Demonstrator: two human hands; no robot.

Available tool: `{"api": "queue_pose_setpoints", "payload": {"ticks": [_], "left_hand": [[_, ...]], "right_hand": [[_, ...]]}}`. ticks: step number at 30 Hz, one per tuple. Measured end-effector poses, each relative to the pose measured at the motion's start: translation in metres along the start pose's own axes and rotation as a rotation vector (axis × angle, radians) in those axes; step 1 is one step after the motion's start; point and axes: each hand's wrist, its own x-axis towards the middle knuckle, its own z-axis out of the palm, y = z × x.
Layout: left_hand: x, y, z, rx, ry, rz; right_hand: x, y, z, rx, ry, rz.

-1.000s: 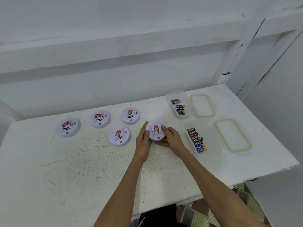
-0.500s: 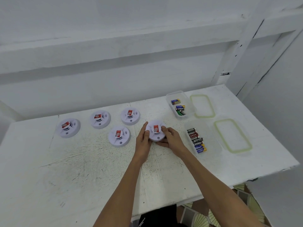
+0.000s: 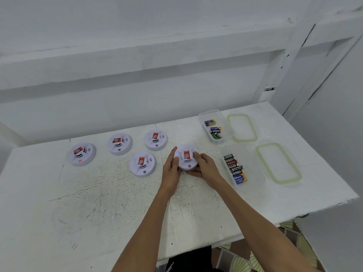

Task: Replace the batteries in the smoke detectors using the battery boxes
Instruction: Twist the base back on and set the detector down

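In the head view, both hands clasp one smoke detector (image 3: pixel 186 158): the left hand (image 3: pixel 172 169) on its left rim, the right hand (image 3: pixel 206 169) curled round its right and near edge. It sits on the scuffed white table (image 3: pixel 98 203), the nearer battery box (image 3: pixel 238 165) just right of the right hand. White walls surround.

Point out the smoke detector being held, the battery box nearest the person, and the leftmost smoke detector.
Held smoke detector (image 3: pixel 186 156): head view, on its red label.
Near battery box (image 3: pixel 253 169): head view, on a bare part of its clear floor.
Leftmost smoke detector (image 3: pixel 86 157): head view, on its white top face.
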Motion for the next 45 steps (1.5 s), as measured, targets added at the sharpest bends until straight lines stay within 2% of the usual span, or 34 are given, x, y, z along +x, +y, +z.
{"api": "queue_pose_setpoints", "payload": {"ticks": [45], "left_hand": [[0.0042, -0.0041, -0.0020, 0.007, -0.022, 0.024]], "right_hand": [[-0.0038, -0.0019, 0.0007, 0.012, -0.008, 0.004]]}}
